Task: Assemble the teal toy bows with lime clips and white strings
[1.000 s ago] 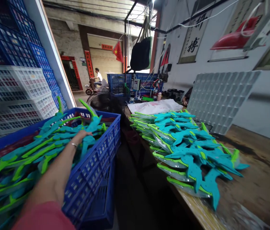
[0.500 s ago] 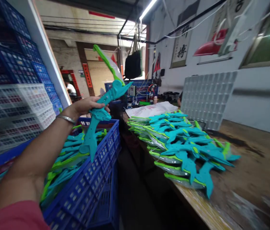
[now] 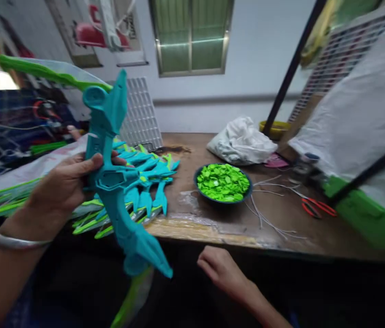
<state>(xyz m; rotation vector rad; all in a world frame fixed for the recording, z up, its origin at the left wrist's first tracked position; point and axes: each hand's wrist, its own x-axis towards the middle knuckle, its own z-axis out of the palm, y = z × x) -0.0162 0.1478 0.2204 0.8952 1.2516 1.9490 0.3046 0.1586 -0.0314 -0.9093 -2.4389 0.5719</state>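
Observation:
In my left hand (image 3: 64, 182) is a teal plastic toy bow (image 3: 112, 182) with lime green and clear limbs, gripped round its middle. It stands upright and slightly tilted, its moulded hexagonal recess facing me. My right hand (image 3: 224, 273) hovers in front of the table edge with its fingers curled closed; whatever might be inside them is hidden. A dark round bowl (image 3: 224, 203) of small lime green plastic pieces (image 3: 223, 182) sits on the table beyond it. Behind the held bow, a pile of similar toy bows (image 3: 160, 198) lies on the table, partly covered by my left hand.
The brown table (image 3: 185, 157) also bears a white plastic bag (image 3: 242, 141), loose white cords (image 3: 267, 223), red-handled pliers (image 3: 318, 207) and a green bin (image 3: 366, 214) at right. Dark poles (image 3: 291, 68) rise on the right. A white ribbed panel (image 3: 141, 107) leans at the back.
My view has swung right from the crates to the table. The toy bow in my left hand has come from over the blue crate to the table's front. My right hand has entered view.

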